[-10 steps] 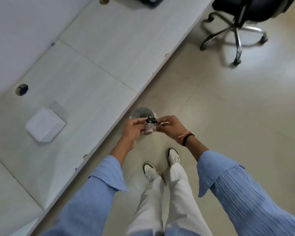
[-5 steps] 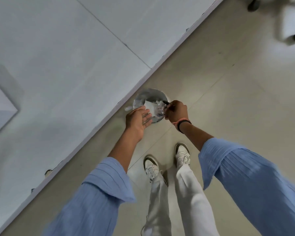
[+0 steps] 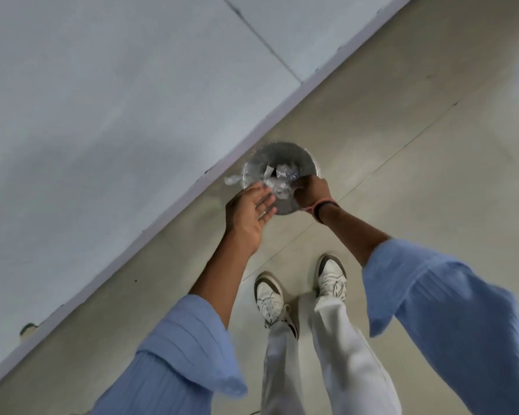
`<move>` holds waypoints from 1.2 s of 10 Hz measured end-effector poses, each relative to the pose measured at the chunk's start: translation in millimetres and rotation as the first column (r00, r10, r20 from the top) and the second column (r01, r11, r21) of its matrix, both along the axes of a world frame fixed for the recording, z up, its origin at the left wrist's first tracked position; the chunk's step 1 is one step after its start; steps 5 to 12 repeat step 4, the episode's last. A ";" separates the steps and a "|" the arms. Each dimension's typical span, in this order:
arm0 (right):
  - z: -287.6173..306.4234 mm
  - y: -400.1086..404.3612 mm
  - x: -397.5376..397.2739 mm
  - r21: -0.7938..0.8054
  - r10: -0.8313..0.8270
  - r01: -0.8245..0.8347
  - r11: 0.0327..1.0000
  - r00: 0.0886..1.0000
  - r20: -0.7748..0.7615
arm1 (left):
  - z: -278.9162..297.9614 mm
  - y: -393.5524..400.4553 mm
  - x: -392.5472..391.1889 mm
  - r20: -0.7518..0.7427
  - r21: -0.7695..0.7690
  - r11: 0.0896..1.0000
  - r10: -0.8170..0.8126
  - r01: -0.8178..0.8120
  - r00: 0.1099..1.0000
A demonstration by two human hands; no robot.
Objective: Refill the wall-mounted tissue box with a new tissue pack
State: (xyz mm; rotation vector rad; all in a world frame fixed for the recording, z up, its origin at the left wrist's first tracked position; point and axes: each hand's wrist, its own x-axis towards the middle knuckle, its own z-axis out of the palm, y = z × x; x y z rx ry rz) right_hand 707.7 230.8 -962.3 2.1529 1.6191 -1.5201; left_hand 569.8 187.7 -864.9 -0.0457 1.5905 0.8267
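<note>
Desk (image 3: 108, 121) edge runs slantwise from near left to far right; right of it lots of bare tan floor (image 3: 432, 145). A round shiny bin (image 3: 282, 163) sits on the floor right by the desk edge. Crinkly see-thru plastic wrap (image 3: 279, 182) lies in the bin's mouth, w/ a bit hanging over its left rim. Left hand (image 3: 247, 217) is flat & spread, fingers loose, tips just beside the wrap. Right hand (image 3: 310, 191) is curled at the bin's near-right rim; can't tell if it grips anything. Blue ribbed sleeves, white shoes (image 3: 268, 298) below.
</note>
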 end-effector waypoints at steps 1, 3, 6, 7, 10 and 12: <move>44.7 -11.5 19.7 -0.043 -0.223 0.220 0.974 0.971 -0.081 | 29.0 -0.9 7.3 0.001 -0.003 1.000 -0.011 0.011 1.000; 184.4 -28.8 50.8 -0.316 -0.641 0.561 0.765 0.624 -0.446 | 135.8 0.7 38.5 0.034 0.033 0.995 -0.093 0.092 0.995; 264.6 -29.6 59.1 -0.385 -0.696 0.605 0.697 0.443 -0.565 | 197.4 -4.7 50.4 0.060 0.103 0.991 -0.097 0.090 0.993; 264.6 -29.6 59.1 -0.385 -0.696 0.605 0.697 0.443 -0.565 | 197.4 -4.7 50.4 0.060 0.103 0.991 -0.097 0.090 0.993; 264.6 -29.6 59.1 -0.385 -0.696 0.605 0.697 0.443 -0.565 | 197.4 -4.7 50.4 0.060 0.103 0.991 -0.097 0.090 0.993; 264.6 -29.6 59.1 -0.385 -0.696 0.605 0.697 0.443 -0.565 | 197.4 -4.7 50.4 0.060 0.103 0.991 -0.097 0.090 0.993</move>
